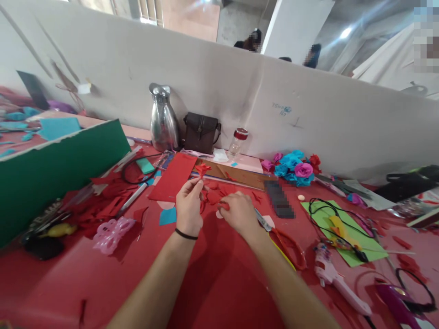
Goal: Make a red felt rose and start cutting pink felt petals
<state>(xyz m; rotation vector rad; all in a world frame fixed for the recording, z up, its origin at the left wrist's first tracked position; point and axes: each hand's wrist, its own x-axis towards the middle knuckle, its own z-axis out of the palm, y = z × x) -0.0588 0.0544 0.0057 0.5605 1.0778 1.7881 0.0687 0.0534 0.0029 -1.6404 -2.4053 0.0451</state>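
Your L hand (188, 206) pinched a small red felt flower (202, 170) shut at its base, held just above the tabletop (212, 283). R hand (240, 212) curled round a red petal (223, 205). Looked approx. halfway: bud formed, loose petals (214, 196) nearby not yet added.

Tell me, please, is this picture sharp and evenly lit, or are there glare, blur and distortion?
In the head view, the wide lens bows the white partition; light streaks flare at the top right; the steel jug glints; the left hand holding a red paper flower is fairly sharp, while the frame edges smear.
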